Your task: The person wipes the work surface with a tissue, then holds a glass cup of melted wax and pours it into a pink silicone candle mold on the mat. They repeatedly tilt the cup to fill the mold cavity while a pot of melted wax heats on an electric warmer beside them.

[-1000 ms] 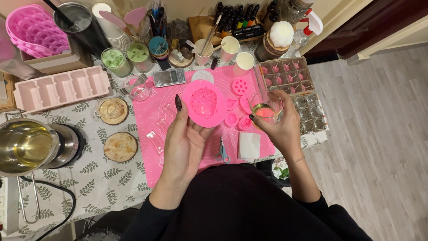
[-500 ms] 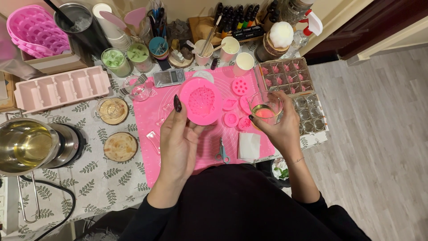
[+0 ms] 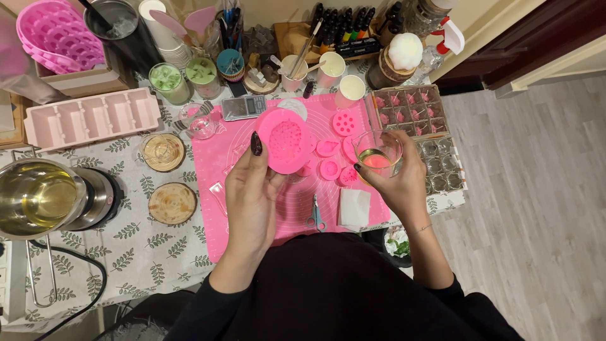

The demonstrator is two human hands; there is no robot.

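I see my left hand (image 3: 252,189) clamped on a round pink mould (image 3: 285,140), raised above the pink mat (image 3: 265,215) on the worktop (image 3: 126,252). My right hand (image 3: 401,183) is closed round a clear glass (image 3: 377,151) with pinkish liquid in its bottom. The mould looks like soft silicone, light and floppy, so I judge a grip under its base steadier than a pinch at the rim. The glass looks breakable and may be slick; I would wrap its wall.
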